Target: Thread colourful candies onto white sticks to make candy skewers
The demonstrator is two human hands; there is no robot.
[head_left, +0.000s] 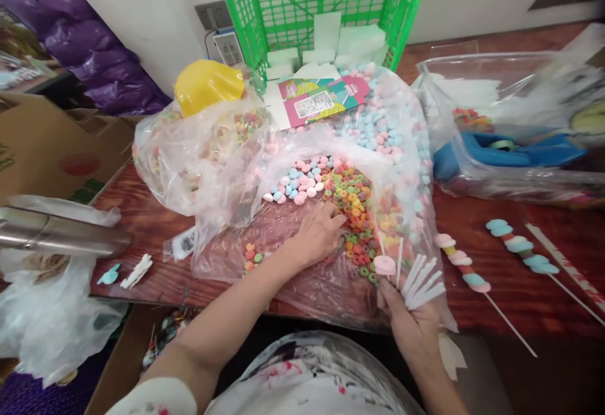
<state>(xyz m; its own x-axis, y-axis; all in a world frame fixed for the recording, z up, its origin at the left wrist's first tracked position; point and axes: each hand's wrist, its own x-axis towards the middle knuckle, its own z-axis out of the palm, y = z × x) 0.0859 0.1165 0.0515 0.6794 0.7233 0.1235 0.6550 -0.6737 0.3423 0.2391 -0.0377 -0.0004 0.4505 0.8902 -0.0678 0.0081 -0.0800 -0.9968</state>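
The left hand (320, 233) is reaching open into the candy rings (355, 207); the right hand (412, 323) is gripping white sticks (422, 281).

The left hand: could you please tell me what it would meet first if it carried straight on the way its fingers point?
The left hand points up and right; its fingertips already reach the ring candies. These come first, though depth is hard to judge.

Glossy plastic bag (227, 169), polished wooden table (510, 276)
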